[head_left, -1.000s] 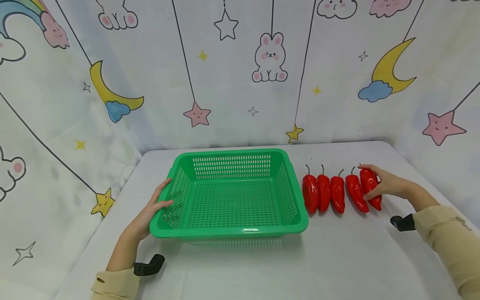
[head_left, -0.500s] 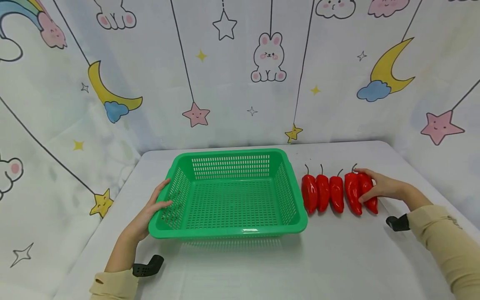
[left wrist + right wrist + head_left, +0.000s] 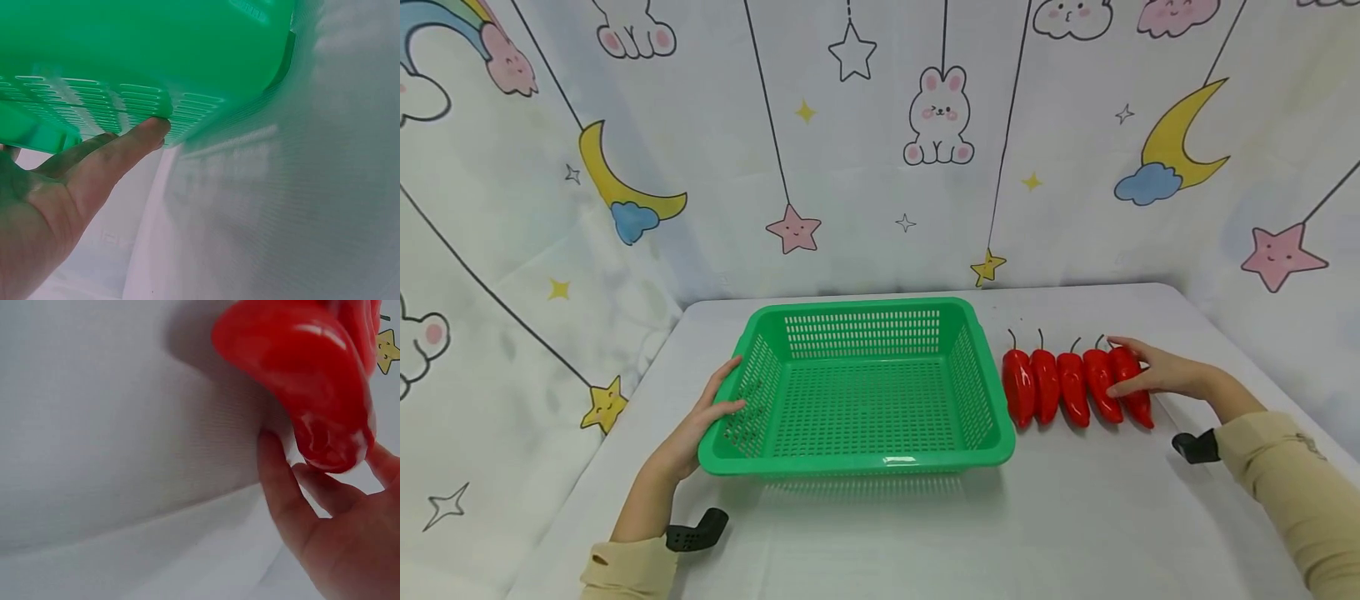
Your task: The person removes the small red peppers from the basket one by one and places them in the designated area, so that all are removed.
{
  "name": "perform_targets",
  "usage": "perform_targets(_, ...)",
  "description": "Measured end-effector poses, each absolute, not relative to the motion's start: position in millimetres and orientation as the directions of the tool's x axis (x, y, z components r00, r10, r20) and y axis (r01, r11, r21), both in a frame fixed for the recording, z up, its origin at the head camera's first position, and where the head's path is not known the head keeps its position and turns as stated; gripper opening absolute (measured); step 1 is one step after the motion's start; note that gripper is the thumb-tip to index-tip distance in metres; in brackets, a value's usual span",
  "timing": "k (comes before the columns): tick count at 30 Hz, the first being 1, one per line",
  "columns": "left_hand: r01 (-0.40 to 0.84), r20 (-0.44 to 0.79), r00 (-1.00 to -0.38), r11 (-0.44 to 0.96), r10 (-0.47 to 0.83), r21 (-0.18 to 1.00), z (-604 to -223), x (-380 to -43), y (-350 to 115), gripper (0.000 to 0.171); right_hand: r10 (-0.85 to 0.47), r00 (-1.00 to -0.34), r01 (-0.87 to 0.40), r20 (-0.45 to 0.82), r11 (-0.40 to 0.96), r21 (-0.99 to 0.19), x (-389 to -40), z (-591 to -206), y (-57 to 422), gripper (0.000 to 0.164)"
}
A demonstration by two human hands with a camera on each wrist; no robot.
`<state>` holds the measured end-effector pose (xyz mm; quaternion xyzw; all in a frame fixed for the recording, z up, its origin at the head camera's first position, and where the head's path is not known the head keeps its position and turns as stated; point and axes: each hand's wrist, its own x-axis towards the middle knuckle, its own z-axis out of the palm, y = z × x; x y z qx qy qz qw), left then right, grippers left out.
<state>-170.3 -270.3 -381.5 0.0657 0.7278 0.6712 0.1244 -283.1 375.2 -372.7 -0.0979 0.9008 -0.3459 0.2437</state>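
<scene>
A green plastic basket (image 3: 865, 467) with slotted walls sits left of the middle of the table. My left hand (image 3: 694, 427) holds its left rim. In the left wrist view, the lower fingers (image 3: 122, 156) touch the slotted outer wall under the rim. Several glossy red chili peppers (image 3: 1045, 387) with dark stems lie in a row beside the basket. My right hand (image 3: 1168, 373) holds the rightmost red pepper (image 3: 1137, 404), index finger near its stem end. The thumb reaches to the neighbouring pepper (image 3: 1099, 379). In the right wrist view, the red pepper (image 3: 312, 369) partly hides the fingers.
A white cloth covers the table (image 3: 880, 550). Behind it hangs a backdrop (image 3: 865, 150) printed with stars, moons and rabbits. A black wrist device (image 3: 698, 532) sits at the left cuff and another black device (image 3: 1197, 447) at the right cuff.
My right hand has moved a little left along with the rightmost pepper, and the neighbouring pepper has shifted with it. The gap in the row is smaller. The left hand and basket stay put.
</scene>
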Motion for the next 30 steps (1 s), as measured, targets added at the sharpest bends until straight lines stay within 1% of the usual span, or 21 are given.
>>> perform_targets(9, -0.066, -0.095, -0.959, 0.118, 0.268, 0.991, -381, -174, -270, 0.066, -0.295, -0.891, -0.021, -0.347, 0.787, -0.616, -280, -378, 373, 0.102)
perform_targets(17, -0.01, -0.085, -0.963, 0.284, 0.256, 0.959, -377, -177, -278, 0.061, -0.262, -0.915, -0.028, -0.306, 0.799, -0.601, -277, -379, 372, 0.099)
perform_targets(20, 0.012, -0.078, -0.968, 0.355, 0.238, 0.935, -372, -175, -280, 0.062, -0.244, -0.941, -0.072, -0.236, 0.821, -0.566, -275, -372, 372, 0.093)
perform_targets(25, 0.051, -0.061, -0.974, 0.475, 0.217, 0.879, -353, -168, -290, 0.065, -0.213, -0.973, -0.154, -0.088, 0.885, -0.439, -271, -350, 367, 0.082)
perform_targets(28, 0.119, -0.021, -0.977, 0.62, 0.214, 0.776, -336, -164, -298, 0.066, -0.221, -0.975, -0.204, -0.006, 0.908, -0.366, -267, -333, 359, 0.078)
perform_targets(30, 0.173, 0.025, -0.977, 0.72, 0.211, 0.672, -320, -161, -300, 0.066, -0.239, -0.97, -0.243, 0.053, 0.914, -0.324, -263, -320, 353, 0.075)
